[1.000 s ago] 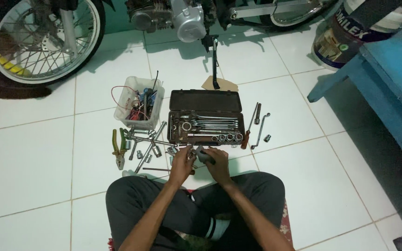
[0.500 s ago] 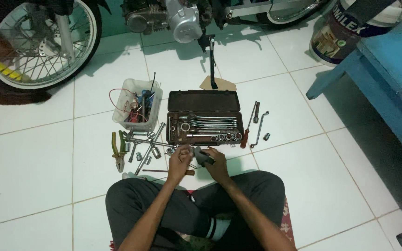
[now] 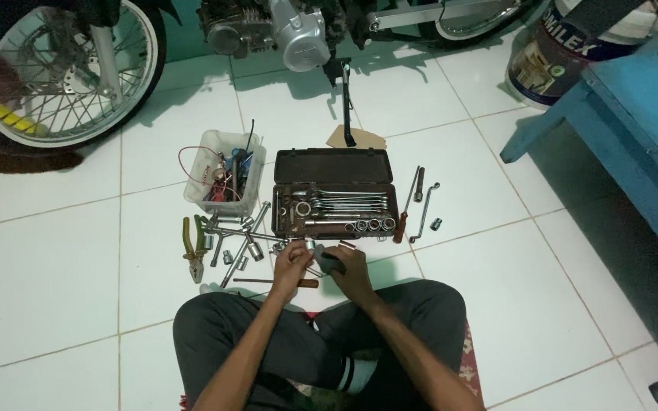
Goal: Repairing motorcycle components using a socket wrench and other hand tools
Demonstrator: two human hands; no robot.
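Observation:
I sit cross-legged on a white tiled floor. My left hand (image 3: 291, 262) and my right hand (image 3: 350, 268) meet just in front of my knees, both closed around a small metal ratchet tool (image 3: 318, 255) with a dark handle. Right beyond them lies an open dark tool case (image 3: 334, 192) holding wrenches and a row of sockets. Loose sockets and T-wrenches (image 3: 241, 237) are scattered to the left of my hands.
A clear plastic tub (image 3: 225, 181) of wires and screwdrivers stands left of the case, green-handled pliers (image 3: 194, 245) beside it. A motorcycle wheel (image 3: 62, 72), engine (image 3: 283, 34) and kickstand (image 3: 346, 103) are behind. A blue table (image 3: 634, 129) and paint bucket (image 3: 554, 49) stand right.
My hands have stayed together on the small tool, shifting only slightly. The view has tilted a little, so the floor things sit lower in frame.

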